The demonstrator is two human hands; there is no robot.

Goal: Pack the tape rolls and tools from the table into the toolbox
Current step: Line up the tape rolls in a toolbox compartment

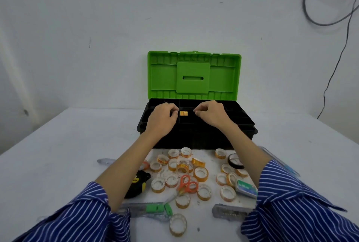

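The black toolbox (pixel 196 137) stands open at the middle of the table, its green lid (pixel 194 75) upright. One yellow tape roll (pixel 183 113) lies in a compartment of the top tray. My left hand (pixel 164 118) and my right hand (pixel 210 114) hover over the tray on either side of that roll, fingers curled, with nothing visible in them. Several clear-and-yellow tape rolls (pixel 201 173) lie scattered on the table in front of the box, along with a black tape roll (pixel 235 161) and orange-handled scissors (pixel 187 183).
A black and yellow tape measure (pixel 138 182) lies under my left forearm. A green utility knife (pixel 153 208), a grey stapler (pixel 229 211) and a box of staples (pixel 246 188) are near the front edge. A pen (pixel 105 161) lies at the left, a clear ruler (pixel 279 161) at the right.
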